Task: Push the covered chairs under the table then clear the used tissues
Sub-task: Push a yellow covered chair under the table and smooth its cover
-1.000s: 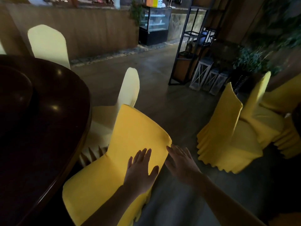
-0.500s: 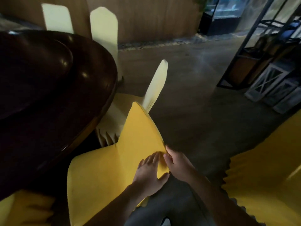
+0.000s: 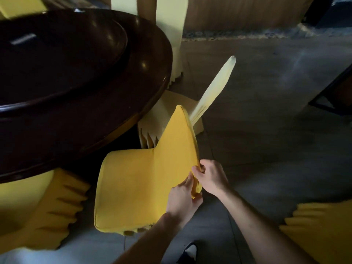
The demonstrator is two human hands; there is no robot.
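A chair in a bright yellow cover [image 3: 137, 183] stands in front of me, its seat facing the dark round wooden table [image 3: 80, 77]. My left hand [image 3: 183, 201] grips the near top corner of its backrest, thumb behind the edge. My right hand [image 3: 210, 177] holds the same top edge a little farther along, fingers curled over the fabric. The seat's front edge lies near the table's rim. No tissues are visible.
A pale yellow covered chair [image 3: 207, 98] sits just beyond, partly under the table. Another pale one [image 3: 171, 20] stands at the far side. Yellow covered chairs flank me at the lower left [image 3: 38, 212] and lower right [image 3: 323, 225]. A dark shelf frame [image 3: 331, 92] stands at right. My shoe [image 3: 188, 252] shows below.
Both hands went from lying flat near the backrest to gripping its top edge. The view has dropped and swung toward the table, and the chair now looks closer to the rim.
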